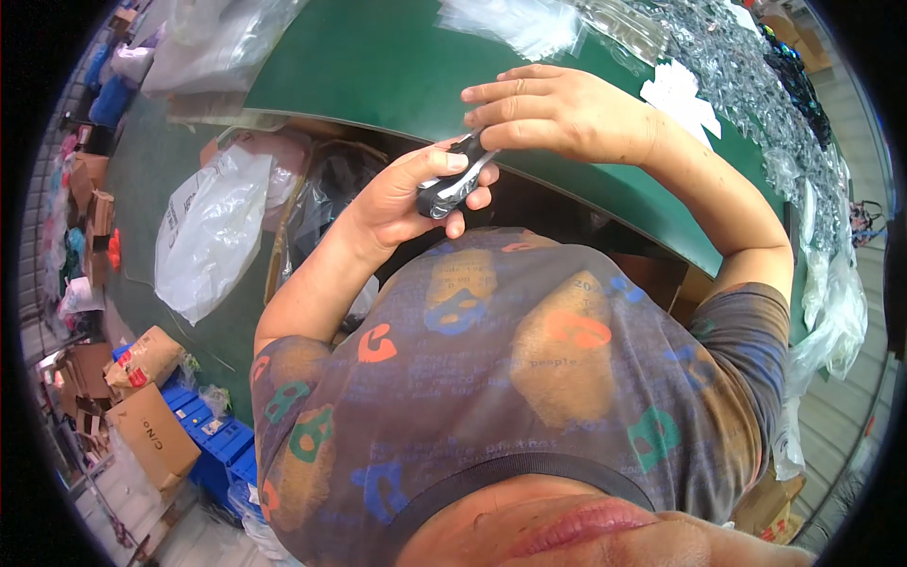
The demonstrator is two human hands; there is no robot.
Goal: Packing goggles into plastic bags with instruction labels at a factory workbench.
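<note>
A small, elongated black object with a glossy silver side point(444, 196) is tilted in front of my chest, its exact kind unclear. My left hand point(402, 194) is closed around it, thumb pressed on top and fingertips curled around the far side. From the right, my right hand point(567, 118) comes in over the object's upper end. Its index finger bends down against that end while the other fingers stretch out above. The right thumb is hidden behind the fingers. Beneath both hands lies the near edge of a green tabletop point(368, 71).
Clear plastic bags point(510, 24) lie at the table's far side, with a heap of clear wrapped pieces point(727, 85) at right. A white paper piece point(680, 99) sits near my right forearm. At left are a white plastic bag point(213, 231), cardboard boxes point(151, 435) and blue crates point(213, 430).
</note>
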